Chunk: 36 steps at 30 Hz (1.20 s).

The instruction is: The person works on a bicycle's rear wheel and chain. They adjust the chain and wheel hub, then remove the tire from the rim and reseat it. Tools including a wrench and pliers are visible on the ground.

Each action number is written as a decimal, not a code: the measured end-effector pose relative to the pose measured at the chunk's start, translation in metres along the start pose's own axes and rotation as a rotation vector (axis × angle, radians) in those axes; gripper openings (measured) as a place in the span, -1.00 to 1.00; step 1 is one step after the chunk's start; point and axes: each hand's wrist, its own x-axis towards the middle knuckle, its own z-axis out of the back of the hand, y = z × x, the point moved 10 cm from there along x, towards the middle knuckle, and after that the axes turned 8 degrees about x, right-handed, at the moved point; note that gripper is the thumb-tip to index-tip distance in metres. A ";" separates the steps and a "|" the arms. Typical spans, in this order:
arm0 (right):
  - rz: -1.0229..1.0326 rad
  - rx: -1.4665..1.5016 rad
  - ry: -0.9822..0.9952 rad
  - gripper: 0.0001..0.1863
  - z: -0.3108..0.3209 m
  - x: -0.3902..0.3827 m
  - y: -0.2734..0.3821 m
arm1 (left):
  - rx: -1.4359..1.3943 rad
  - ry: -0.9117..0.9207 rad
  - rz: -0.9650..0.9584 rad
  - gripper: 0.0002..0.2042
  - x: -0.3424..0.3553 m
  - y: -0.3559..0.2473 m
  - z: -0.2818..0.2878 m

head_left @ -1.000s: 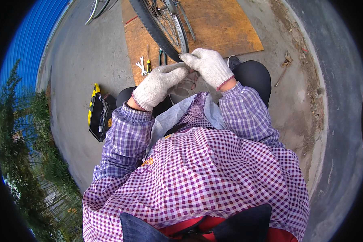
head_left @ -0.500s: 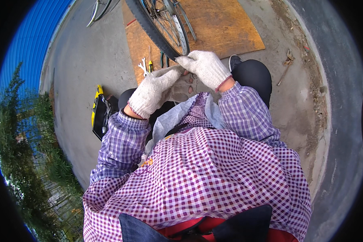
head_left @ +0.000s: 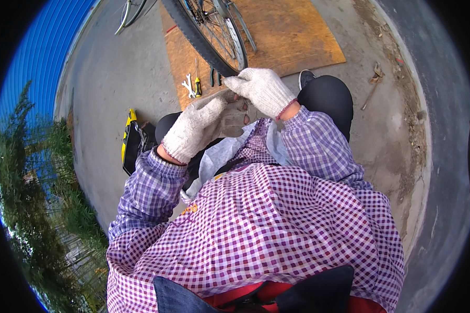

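My left hand (head_left: 206, 122), in an off-white knitted work glove with bare fingertips, reaches inward from the left. Its fingers point right and stand apart, loosely bent, their tips close to my right hand. My right hand (head_left: 263, 91), gloved alike, is bent with the thumb toward the left. Its other fingertips are tucked underneath and hidden, so anything small pinched there cannot be made out. Just beyond both hands is the black tyre (head_left: 214, 57) of a spoked bicycle wheel. The right thumb overlaps the view near its lower end; whether it touches is unclear.
On the wooden board (head_left: 297, 39) lie open-end wrenches (head_left: 188, 85), a screwdriver (head_left: 197, 87) with a yellow-black handle and dark-handled pliers (head_left: 212, 76). A yellow-black toolbox (head_left: 126, 143) stands at my left. Another bicycle wheel (head_left: 125, 15) is at the far left.
The left hand has shifted slightly down and its fingers show more apart. My right hand has dropped a little toward it. The surroundings have moved slightly in view.
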 end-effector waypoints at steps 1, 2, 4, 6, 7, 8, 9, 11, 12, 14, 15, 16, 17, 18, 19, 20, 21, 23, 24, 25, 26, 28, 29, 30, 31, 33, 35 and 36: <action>0.025 -0.024 -0.010 -0.60 0.000 -0.001 0.002 | -0.003 -0.006 -0.007 -0.06 -0.001 0.000 -0.001; -0.019 -0.038 0.011 -0.60 -0.002 -0.001 -0.004 | -0.008 -0.009 -0.008 -0.07 -0.003 -0.001 -0.002; -0.055 -0.038 0.038 -0.62 -0.006 -0.001 -0.011 | 0.000 -0.011 -0.007 -0.11 -0.006 -0.001 -0.005; -0.041 -0.008 0.050 -0.64 -0.009 0.000 -0.013 | -0.007 -0.057 -0.009 -0.13 -0.008 -0.002 -0.004; -0.014 -0.030 0.043 -0.63 -0.009 0.001 -0.011 | -0.010 -0.077 -0.011 -0.14 -0.008 -0.001 -0.003; 0.013 -0.053 0.035 -0.60 -0.009 0.001 -0.009 | -0.031 -0.097 -0.010 -0.14 -0.008 0.000 -0.002; 0.061 -0.089 0.011 -0.57 -0.008 0.002 -0.005 | -0.052 -0.117 -0.009 -0.15 -0.009 0.002 -0.001; 0.280 -0.263 -0.036 -0.64 -0.008 -0.002 0.017 | -0.064 -0.141 -0.027 -0.15 -0.010 0.003 0.001; 0.334 -0.384 -0.015 -0.66 -0.012 -0.003 0.022 | -0.055 -0.144 -0.048 -0.14 -0.011 0.002 0.002; 0.083 -0.159 -0.013 -0.68 -0.004 0.001 0.000 | -0.041 -0.139 -0.089 -0.19 -0.014 -0.001 0.006; -0.075 -0.060 0.015 -0.69 -0.004 0.001 -0.015 | -0.036 -0.136 -0.103 -0.24 -0.016 -0.003 0.009; -0.058 -0.062 0.015 -0.69 -0.002 0.001 -0.012 | -0.033 -0.193 -0.067 -0.28 -0.017 0.001 0.019; -0.041 -0.065 0.016 -0.68 0.000 0.000 -0.008 | 0.009 -0.107 -0.102 -0.20 -0.015 -0.004 0.014; -0.030 -0.060 0.001 -0.66 0.003 0.001 -0.006 | 0.032 -0.083 -0.117 -0.19 -0.015 -0.005 0.016; -0.069 -0.042 -0.013 -0.63 0.006 0.001 -0.007 | 0.058 -0.074 -0.121 -0.19 -0.013 -0.006 0.019; -0.088 -0.011 -0.017 -0.59 0.008 0.001 -0.008 | 0.084 -0.064 -0.124 -0.18 -0.012 -0.006 0.021; -0.107 0.021 -0.021 -0.56 0.010 0.000 -0.008 | 0.055 -0.066 -0.131 -0.20 -0.010 -0.005 0.024; -0.238 0.188 -0.019 -0.43 0.011 -0.004 -0.018 | 0.103 -0.058 -0.080 -0.09 -0.009 0.000 0.028; -0.266 0.214 -0.012 -0.42 0.011 -0.005 -0.020 | 0.119 -0.034 -0.062 -0.03 -0.007 0.002 0.028; -0.272 0.242 -0.006 -0.41 0.010 -0.005 -0.019 | 0.125 -0.053 -0.057 -0.05 -0.006 0.002 0.032; -0.290 0.258 -0.008 -0.40 0.010 -0.005 -0.021 | 0.121 -0.054 -0.061 -0.07 -0.004 0.002 0.033; -0.311 0.303 -0.014 -0.39 0.009 -0.004 -0.023 | 0.101 -0.083 -0.069 -0.12 0.001 0.002 0.038; -0.322 0.329 -0.023 -0.39 0.008 -0.003 -0.024 | 0.086 -0.110 -0.072 -0.15 0.005 0.003 0.041; -0.335 0.349 -0.029 -0.39 0.008 -0.002 -0.026 | 0.073 -0.116 -0.075 -0.18 0.008 0.004 0.042; -0.317 0.298 -0.040 -0.40 0.010 0.000 -0.024 | 0.050 -0.143 -0.062 -0.26 0.012 0.006 0.045; -0.282 0.169 -0.060 -0.41 0.015 0.003 -0.021 | 0.020 -0.176 -0.062 -0.29 0.018 0.009 0.049; -0.226 0.269 -0.227 -0.44 0.031 0.001 -0.017 | -0.135 -0.164 -0.134 -0.56 0.022 0.006 0.047; -0.220 0.301 -0.317 -0.45 0.039 -0.002 -0.018 | -0.125 -0.205 -0.107 -0.56 0.023 0.008 0.051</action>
